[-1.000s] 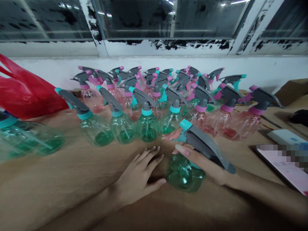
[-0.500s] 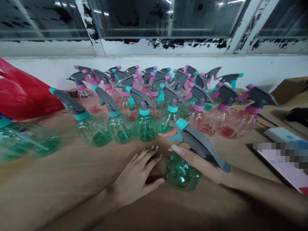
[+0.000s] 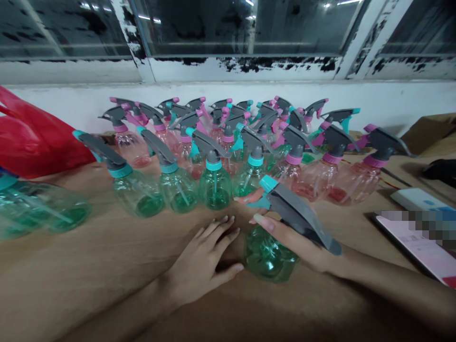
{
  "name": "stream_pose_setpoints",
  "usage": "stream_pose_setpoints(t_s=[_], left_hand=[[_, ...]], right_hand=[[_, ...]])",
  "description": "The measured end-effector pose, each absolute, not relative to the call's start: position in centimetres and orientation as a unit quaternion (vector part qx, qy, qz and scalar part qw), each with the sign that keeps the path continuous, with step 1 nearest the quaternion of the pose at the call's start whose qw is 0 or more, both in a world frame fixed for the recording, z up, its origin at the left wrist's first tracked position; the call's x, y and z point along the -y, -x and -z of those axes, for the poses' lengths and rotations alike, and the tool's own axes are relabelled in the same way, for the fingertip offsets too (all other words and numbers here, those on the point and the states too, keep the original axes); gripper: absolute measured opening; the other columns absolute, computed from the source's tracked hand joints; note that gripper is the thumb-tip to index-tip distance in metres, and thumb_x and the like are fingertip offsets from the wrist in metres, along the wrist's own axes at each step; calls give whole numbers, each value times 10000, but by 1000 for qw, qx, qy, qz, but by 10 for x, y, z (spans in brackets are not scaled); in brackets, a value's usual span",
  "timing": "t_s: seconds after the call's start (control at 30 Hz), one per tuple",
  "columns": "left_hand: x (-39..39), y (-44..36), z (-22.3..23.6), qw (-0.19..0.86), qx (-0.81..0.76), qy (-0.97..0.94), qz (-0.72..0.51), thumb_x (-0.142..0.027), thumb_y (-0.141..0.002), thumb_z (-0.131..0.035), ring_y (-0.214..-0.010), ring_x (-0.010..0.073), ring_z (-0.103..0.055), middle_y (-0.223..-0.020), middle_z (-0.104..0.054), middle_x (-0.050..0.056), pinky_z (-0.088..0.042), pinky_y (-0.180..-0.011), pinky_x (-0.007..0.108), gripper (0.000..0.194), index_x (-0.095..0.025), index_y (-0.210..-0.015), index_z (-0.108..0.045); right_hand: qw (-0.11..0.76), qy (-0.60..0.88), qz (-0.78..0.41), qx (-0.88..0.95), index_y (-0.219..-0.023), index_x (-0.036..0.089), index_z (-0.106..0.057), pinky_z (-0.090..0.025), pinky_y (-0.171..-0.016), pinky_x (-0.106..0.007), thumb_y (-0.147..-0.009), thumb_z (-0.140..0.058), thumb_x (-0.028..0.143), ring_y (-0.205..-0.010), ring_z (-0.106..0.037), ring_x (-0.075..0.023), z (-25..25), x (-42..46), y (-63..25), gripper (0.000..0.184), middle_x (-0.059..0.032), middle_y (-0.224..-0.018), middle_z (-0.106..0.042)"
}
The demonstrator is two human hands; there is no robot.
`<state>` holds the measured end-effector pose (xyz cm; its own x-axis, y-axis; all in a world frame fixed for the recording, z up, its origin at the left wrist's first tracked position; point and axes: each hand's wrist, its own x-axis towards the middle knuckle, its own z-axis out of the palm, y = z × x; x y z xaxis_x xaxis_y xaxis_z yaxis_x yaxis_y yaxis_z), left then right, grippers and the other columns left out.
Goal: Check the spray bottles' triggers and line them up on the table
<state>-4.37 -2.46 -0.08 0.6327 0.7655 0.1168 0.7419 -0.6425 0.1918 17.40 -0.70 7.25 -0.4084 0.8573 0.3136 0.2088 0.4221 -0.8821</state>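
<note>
A green spray bottle [image 3: 268, 256] with a grey trigger head and teal nozzle stands on the brown table [image 3: 89, 266] in front of me. My right hand [image 3: 288, 237] is wrapped round its neck and trigger head. My left hand [image 3: 204, 259] lies flat on the table just left of the bottle, fingers spread, thumb close to the bottle's base. Behind them stand several green spray bottles [image 3: 213, 183] in a front row and several pink spray bottles [image 3: 320, 180] to the right and at the back.
A red plastic bag [image 3: 32, 137] lies at the far left by the white wall. More green bottles [image 3: 39, 211] sit at the left edge. A white box [image 3: 416, 199], a printed sheet [image 3: 423, 249], a black object [image 3: 441, 168] and cardboard [image 3: 431, 130] are at the right.
The held green bottle and my right hand have shifted slightly left and away from me compared with a second ago. My left hand has stayed flat on the table.
</note>
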Motion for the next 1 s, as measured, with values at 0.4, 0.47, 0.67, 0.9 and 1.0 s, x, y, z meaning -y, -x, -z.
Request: stream_pose_setpoints(t_s=[0.4,0.47,0.67,0.9,1.0], left_hand=[[25,46,4,63,-414,-902,-110,-533,-909,-493,-1282,315,-393,-1389,-462,115,-324,-1039,504,594,-196,-1390,-406],[25,46,4,58,-413,-902,-109,-537,-909,-491,-1285,311,-391,-1388,-464,114,-321,-1043,499,595,-193,-1387,-408],[25,44,4,57,-414,-903,-99,-546,-913,-480,-1298,310,-372,-1416,-430,127,-313,-1049,495,608,-170,-1385,-409],[24,44,4,55,-416,-902,-99,-548,-911,-482,-1295,306,-378,-1414,-432,130,-311,-1051,491,619,-166,-1390,-397],[24,44,4,59,-419,-901,-93,-546,-911,-483,-1306,308,-363,-1423,-424,120,-321,-1044,489,611,-178,-1391,-398]], right_hand=[[401,367,-388,744,-1066,249,-594,-491,-526,-307,-859,-572,314,-568,-583,-149,-72,7,-174,218,24,-676,-579],[402,365,-386,746,-1059,238,-601,-500,-547,-311,-855,-576,302,-599,-599,-155,-75,8,-174,215,17,-702,-591],[410,356,-388,744,-1071,267,-606,-493,-553,-304,-863,-579,346,-624,-610,-150,-66,5,-176,224,19,-738,-610],[419,357,-377,745,-1073,282,-603,-496,-584,-271,-860,-584,352,-643,-601,-131,-61,3,-174,224,34,-727,-600],[425,359,-363,747,-1033,280,-611,-498,-588,-262,-863,-578,362,-638,-603,-128,-63,3,-175,191,35,-714,-601]])
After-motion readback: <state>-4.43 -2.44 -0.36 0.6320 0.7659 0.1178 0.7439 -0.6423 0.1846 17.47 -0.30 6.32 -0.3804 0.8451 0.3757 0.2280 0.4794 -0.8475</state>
